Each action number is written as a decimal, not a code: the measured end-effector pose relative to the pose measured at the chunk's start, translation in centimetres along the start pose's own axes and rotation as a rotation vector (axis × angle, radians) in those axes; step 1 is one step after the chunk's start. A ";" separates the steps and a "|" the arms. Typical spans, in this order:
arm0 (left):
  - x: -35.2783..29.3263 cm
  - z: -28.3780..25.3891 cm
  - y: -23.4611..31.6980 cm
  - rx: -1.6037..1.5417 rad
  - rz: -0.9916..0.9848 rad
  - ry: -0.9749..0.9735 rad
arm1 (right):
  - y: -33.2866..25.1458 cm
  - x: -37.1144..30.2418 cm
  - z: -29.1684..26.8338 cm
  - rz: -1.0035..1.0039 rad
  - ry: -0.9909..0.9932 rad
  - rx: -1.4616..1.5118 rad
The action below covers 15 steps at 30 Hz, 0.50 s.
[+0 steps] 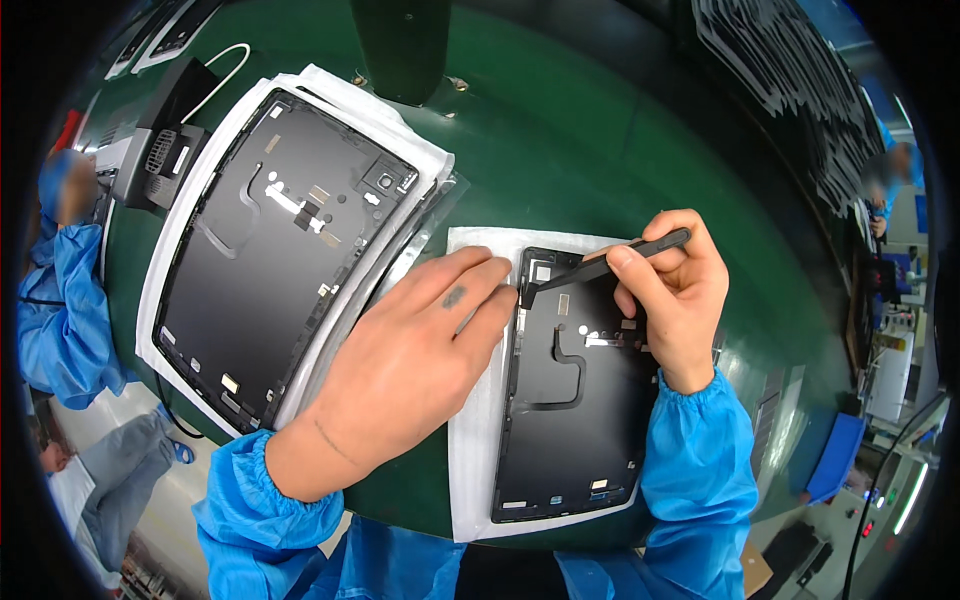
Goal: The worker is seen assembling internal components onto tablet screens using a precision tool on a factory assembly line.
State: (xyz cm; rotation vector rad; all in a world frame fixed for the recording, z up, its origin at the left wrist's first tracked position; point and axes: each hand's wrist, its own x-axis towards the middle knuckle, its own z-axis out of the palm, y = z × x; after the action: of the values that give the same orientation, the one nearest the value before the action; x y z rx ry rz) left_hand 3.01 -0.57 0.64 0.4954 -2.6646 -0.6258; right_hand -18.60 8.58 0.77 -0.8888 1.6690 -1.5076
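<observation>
A black tablet back cover (pixel 600 430) lies in front of me on a white foam sheet (pixel 473 470). Thin strips, small pads and a bent flat cable are on its inner face. My right hand (pixel 685 295) grips black tweezers (pixel 625 256) like a pen, their tips down at the cover's upper left edge. A small black piece (pixel 528 297) shows at those tips; whether they pinch it I cannot tell. My left hand (pixel 420 345) reaches over from the left, fingers stretched out and slightly apart, fingertips beside that same edge. Its thumb is hidden below the palm.
To the left, a similar back cover (pixel 255 290) tops a stack layered with white foam sheets. Behind it stands a black device (pixel 165 145) with a white cable. A dark green post (pixel 403 50) rises at the table's far side. A person in blue (pixel 65 300) sits far left.
</observation>
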 end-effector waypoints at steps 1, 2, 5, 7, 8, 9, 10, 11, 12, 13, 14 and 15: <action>0.0 0.0 0.1 0.006 -0.003 -0.007 | 0.0 0.1 0.0 0.003 0.002 0.001; 0.1 -0.1 0.1 0.013 -0.007 -0.015 | 0.0 0.1 0.0 -0.003 0.001 -0.002; 0.2 -0.1 0.2 0.010 -0.011 -0.024 | -0.2 0.1 -0.3 0.000 -0.015 -0.013; 0.3 -0.2 0.3 0.012 -0.011 -0.031 | -0.3 0.2 -0.3 0.009 -0.032 -0.017; 0.4 -0.2 0.4 0.014 -0.010 -0.036 | -0.5 0.2 -0.1 0.001 -0.026 -0.009; 0.3 -0.2 0.3 0.014 -0.011 -0.038 | -0.5 0.2 0.2 -0.006 -0.023 -0.002; 0.3 -0.2 0.2 0.012 -0.015 -0.041 | -0.5 0.2 0.2 -0.005 -0.022 -0.001; 0.2 -0.2 0.1 0.010 -0.018 -0.044 | -0.4 0.3 0.3 -0.002 -0.032 -0.004; 0.3 -0.2 0.2 0.012 -0.017 -0.046 | -0.4 0.3 0.2 -0.001 -0.041 -0.005; 0.3 -0.3 0.3 0.009 -0.019 -0.047 | -0.4 0.3 0.2 -0.001 -0.039 -0.003; 0.3 -0.3 0.3 0.006 -0.021 -0.049 | -0.4 0.4 0.1 0.004 -0.040 0.001; 0.3 -0.4 0.3 0.006 -0.020 -0.050 | -0.4 0.4 0.1 0.010 -0.040 0.005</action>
State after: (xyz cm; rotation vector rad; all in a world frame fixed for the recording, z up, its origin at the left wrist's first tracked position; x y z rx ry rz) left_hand 2.80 -0.57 1.21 0.5151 -2.7130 -0.6439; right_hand -18.67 8.18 1.16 -0.9014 1.6380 -1.4773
